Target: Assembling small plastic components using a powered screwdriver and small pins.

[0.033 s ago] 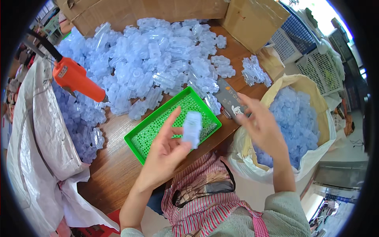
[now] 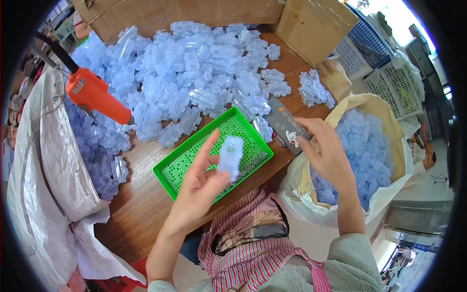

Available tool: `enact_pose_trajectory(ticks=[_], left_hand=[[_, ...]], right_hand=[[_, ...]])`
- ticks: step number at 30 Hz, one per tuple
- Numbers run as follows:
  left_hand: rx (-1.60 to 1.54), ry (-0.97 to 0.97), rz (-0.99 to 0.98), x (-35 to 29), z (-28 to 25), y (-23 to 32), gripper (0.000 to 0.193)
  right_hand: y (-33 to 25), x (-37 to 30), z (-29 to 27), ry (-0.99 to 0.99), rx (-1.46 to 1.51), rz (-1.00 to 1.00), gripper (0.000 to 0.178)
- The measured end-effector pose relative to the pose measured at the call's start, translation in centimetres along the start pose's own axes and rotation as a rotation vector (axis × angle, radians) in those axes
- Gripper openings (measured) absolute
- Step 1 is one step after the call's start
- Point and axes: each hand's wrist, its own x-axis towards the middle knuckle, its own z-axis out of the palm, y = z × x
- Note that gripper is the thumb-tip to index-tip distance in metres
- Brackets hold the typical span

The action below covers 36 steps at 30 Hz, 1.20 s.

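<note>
My left hand (image 2: 197, 187) is closed on a translucent blue plastic part (image 2: 230, 158), pinched near its lower end by the thumb with the index finger stretched out. The part is held above a green perforated tray (image 2: 168, 182), which has small metal screws (image 2: 253, 163) along its near right side. My right hand (image 2: 331, 155) is beside a grey printed strip (image 2: 284, 124) on the table. Its thumb and index finger are apart, with nothing visible between them; the other fingers are partly hidden.
A heap of similar blue parts (image 2: 180, 73) covers the back of the wooden table (image 2: 131, 209). An orange electric screwdriver (image 2: 95, 97) hangs at the left. At the right stands a sack (image 2: 404, 141) of blue parts. Cardboard (image 2: 311, 31) borders the far edge.
My left hand and the plastic part have shifted slightly left, uncovering more screws. My right hand has moved a little right, showing more of the grey strip.
</note>
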Motion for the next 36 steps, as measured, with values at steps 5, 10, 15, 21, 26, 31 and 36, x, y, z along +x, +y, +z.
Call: enact_pose_trajectory(ticks=[5,10,15,21,26,31,36], left_hand=[[-0.235,0.068,0.001,0.6,-0.5,0.2,0.072],[-0.234,0.019,0.019,0.9,-0.4,-0.5,0.073],[-0.256,-0.021,0.088,1.3,-0.4,-1.0,0.077],[-0.472,-0.016,-0.008,1.3,-0.9,-0.7,0.071],[-0.924,-0.191,-0.103,1.7,-2.0,-2.1,0.066],[-1.111,-0.263,-0.236,1.9,-2.2,-2.2,0.073],[-1.221,-0.387,-0.278,1.9,-1.6,-2.1,0.067]], right_hand=[[1.7,1.7,5.0,-0.11,-0.39,-0.037,0.024],[2.5,2.1,8.7,0.033,-0.551,-0.03,0.023],[3.1,1.9,9.7,0.043,-0.586,0.002,0.018],[0.9,1.8,6.8,0.016,-0.448,0.249,0.013],[0.8,1.6,3.9,0.233,-0.318,0.074,0.01],[-1.9,0.4,0.2,0.343,0.189,-0.112,0.015],[-4.9,-0.8,-0.9,0.199,0.329,-0.419,0.02]])
